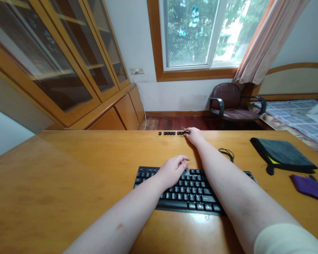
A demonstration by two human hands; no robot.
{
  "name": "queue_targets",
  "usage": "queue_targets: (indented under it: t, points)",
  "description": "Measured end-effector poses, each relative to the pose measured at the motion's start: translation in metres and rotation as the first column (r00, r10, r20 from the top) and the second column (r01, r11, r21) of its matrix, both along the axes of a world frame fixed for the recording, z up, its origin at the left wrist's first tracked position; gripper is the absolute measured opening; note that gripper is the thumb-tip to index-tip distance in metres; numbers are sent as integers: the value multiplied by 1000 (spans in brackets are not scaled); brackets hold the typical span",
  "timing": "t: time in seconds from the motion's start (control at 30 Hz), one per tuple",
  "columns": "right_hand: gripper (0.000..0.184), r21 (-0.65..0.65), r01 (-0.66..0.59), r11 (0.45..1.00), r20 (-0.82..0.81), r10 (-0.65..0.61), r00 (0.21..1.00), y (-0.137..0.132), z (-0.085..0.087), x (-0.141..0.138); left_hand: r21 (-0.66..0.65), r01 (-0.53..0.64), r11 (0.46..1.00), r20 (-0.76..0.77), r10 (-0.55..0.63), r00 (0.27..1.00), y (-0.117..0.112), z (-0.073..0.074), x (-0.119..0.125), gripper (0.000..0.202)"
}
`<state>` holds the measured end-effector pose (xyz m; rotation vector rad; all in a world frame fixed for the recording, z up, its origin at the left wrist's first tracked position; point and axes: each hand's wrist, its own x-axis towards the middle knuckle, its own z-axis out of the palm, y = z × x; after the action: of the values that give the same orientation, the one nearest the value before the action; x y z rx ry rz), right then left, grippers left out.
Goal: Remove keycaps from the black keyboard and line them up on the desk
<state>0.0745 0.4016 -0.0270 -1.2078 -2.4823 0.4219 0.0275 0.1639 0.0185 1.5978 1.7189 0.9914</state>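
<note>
A black keyboard [185,204] lies on the wooden desk, and a strip of its top row near my left hand appears without keycaps. My left hand [173,171] rests over the keyboard's upper edge, fingers loosely bent and apart, with nothing visible in them. Along the desk's far edge stands a row of small black keycaps [169,133], set in groups with gaps. At the right end of that row, my right hand [194,135] has its fingertips closed on a keycap [186,132], partly hidden by the fingers. My right forearm covers the keyboard's right part.
Right of my forearm lies a coiled black cable [228,153]. Farther right are a dark folded cloth case [283,153] and a purple pouch [307,187]. Beyond the desk stand a maroon armchair [225,100], a bed [294,116] and a glass-fronted cabinet [98,91].
</note>
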Motion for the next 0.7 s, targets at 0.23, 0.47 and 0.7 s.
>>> queue_targets:
  t: [0.23, 0.47, 0.7]
  points:
    - [27, -2, 4, 1000, -1, -4, 1000, 0, 1, 0, -2, -3, 1000, -5, 3, 1000, 0, 0, 0, 31]
    - [27, 0, -5, 1000, -2, 5, 1000, 0, 1, 0, 3, 2, 1000, -7, -2, 1000, 0, -2, 0, 31]
    - [26, 2, -6, 1000, -10, 6, 1000, 1, -1, -1, 0, 12, 1000, -10, -12, 1000, 0, -2, -1, 30]
